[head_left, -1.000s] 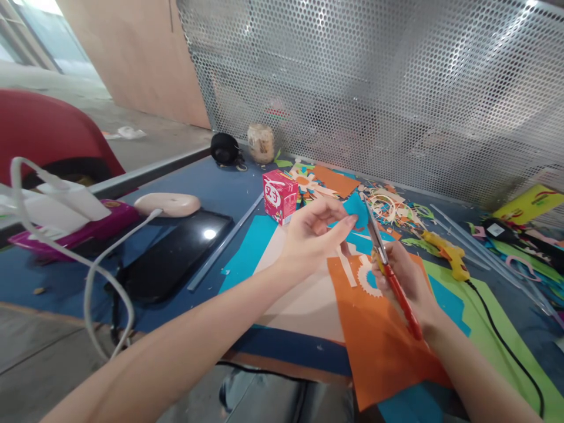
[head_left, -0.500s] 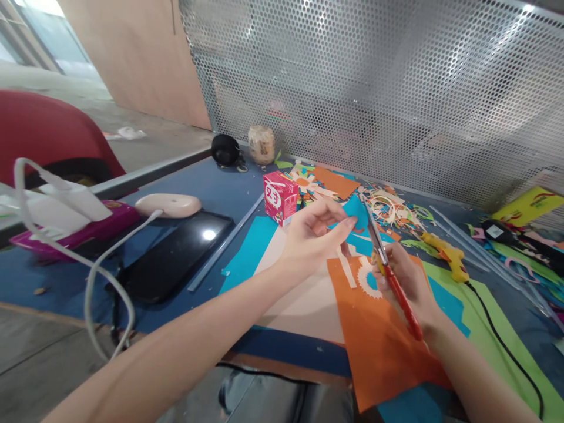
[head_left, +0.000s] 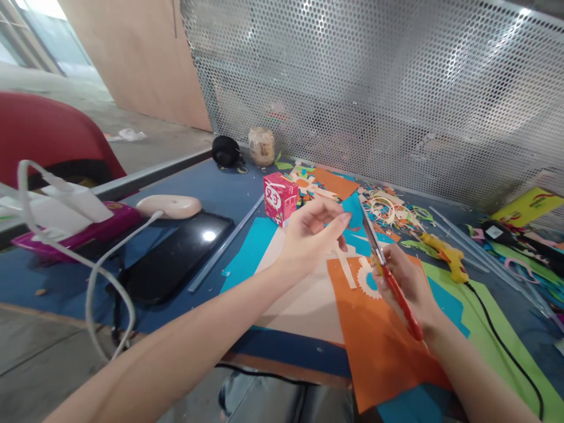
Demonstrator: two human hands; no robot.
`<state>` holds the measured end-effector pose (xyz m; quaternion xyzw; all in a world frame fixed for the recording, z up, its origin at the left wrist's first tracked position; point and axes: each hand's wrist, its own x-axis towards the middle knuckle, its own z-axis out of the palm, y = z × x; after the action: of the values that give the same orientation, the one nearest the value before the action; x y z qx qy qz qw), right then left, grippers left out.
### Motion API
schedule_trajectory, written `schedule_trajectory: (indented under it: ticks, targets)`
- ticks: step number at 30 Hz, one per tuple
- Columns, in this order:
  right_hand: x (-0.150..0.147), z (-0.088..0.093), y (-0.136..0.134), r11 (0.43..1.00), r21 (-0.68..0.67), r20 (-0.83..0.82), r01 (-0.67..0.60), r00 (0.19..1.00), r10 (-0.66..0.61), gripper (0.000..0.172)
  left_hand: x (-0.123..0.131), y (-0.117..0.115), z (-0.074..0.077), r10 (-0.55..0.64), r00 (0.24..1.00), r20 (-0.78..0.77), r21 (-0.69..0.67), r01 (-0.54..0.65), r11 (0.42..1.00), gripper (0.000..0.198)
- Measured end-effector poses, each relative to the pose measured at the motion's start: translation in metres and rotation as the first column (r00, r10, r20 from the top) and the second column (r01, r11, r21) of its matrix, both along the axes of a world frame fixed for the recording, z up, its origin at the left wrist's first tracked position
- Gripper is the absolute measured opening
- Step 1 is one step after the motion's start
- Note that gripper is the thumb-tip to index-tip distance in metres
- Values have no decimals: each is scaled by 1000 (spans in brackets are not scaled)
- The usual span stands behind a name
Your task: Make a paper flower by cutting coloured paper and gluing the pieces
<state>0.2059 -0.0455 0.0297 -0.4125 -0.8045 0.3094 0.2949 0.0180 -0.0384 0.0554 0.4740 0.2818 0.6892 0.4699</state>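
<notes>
My left hand [head_left: 314,238] pinches a small piece of blue paper [head_left: 352,205] between thumb and fingers. The red-handled scissors [head_left: 399,299] are gripped in my right hand [head_left: 403,282], their blades pointing up and away, right at the paper's right edge. Whether the blades are fully closed, I cannot tell. Below my hands lie an orange sheet [head_left: 374,352], a pale sheet [head_left: 299,305] and a cream paper ring with a toothed edge [head_left: 365,279]. A pink box [head_left: 281,198] stands just beyond my left hand.
A heap of paper scraps [head_left: 388,208] lies by the perforated metal panel [head_left: 352,76]. To the right are a yellow glue gun [head_left: 449,255] with its cord and a green sheet [head_left: 497,329]. On the left are a black phone [head_left: 176,255], a white cable [head_left: 92,282] and a purple power strip [head_left: 118,217].
The blue paper and my left fingertips have shifted very slightly left, and the scissor blades have tilted a little with them. Everything else stays in place.
</notes>
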Motion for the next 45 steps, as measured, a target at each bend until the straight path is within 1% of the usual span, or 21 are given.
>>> schedule_trajectory:
  ticks: [3, 6, 13, 16, 28, 35, 41, 45]
  targets:
    - [0, 2, 0, 1000, 28, 36, 10, 999, -11, 24, 0, 2, -1, 19, 1000, 20, 18, -20, 1000, 18]
    - [-1, 2, 0, 1000, 23, 52, 18, 998, -19, 23, 0, 4, -2, 33, 999, 14, 25, -33, 999, 18]
    - [-1, -1, 0, 997, -68, -39, -21, 999, 19, 27, 1, 4, -2, 33, 999, -34, 16, -32, 999, 21]
    - [0, 0, 0, 996, -79, -43, -30, 999, 27, 29, 2, 3, -3, 12, 999, -34, 5, -12, 1000, 21]
    - [0, 0, 1, 1000, -29, 0, 12, 1000, -12, 24, 1, 2, 0, 13, 999, -39, -32, -14, 999, 20]
    - [-2, 2, -1, 999, 1, 16, 44, 999, -44, 19, 1, 4, -1, 45, 999, -20, -15, -45, 999, 16]
    - [-5, 6, -1, 999, 28, 61, 37, 997, -38, 17, 1, 8, -6, 98, 995, -26, 3, -98, 995, 16]
    - [-6, 8, -1, 998, 48, 88, 51, 995, -55, 17, 0, 9, -5, 108, 993, -43, 4, -108, 994, 14]
